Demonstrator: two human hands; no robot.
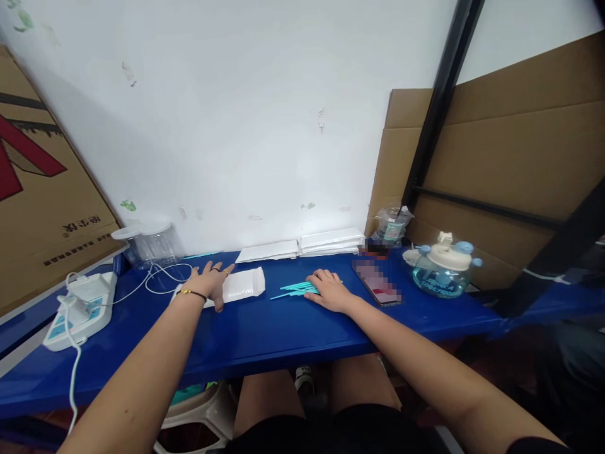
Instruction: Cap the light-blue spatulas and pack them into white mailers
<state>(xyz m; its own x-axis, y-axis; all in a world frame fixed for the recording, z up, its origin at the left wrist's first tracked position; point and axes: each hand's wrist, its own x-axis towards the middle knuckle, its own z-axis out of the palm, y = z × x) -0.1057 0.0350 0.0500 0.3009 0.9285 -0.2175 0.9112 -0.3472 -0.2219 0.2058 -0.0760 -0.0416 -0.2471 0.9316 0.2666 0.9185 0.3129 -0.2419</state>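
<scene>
My left hand [208, 284] is open, its fingers spread over a white plastic packet [243, 285] that lies flat on the blue table. Part of the packet is hidden under the palm. On the table's middle lies a loose bunch of thin turquoise sticks [293, 289], with tips pointing left. My right hand [331, 291] curves over their right ends, fingers bent and thumb on the near side, closed around them. What the sticks are for or made of cannot be seen.
Stacked white packets [331, 241] and another flat white stack [268, 251] sit by the wall. Clear jars [154, 243] and a power strip [85, 310] with cables stand left. A phone [377, 282] and a water bottle [444, 268] are right. Cardboard [515, 139] borders the right side.
</scene>
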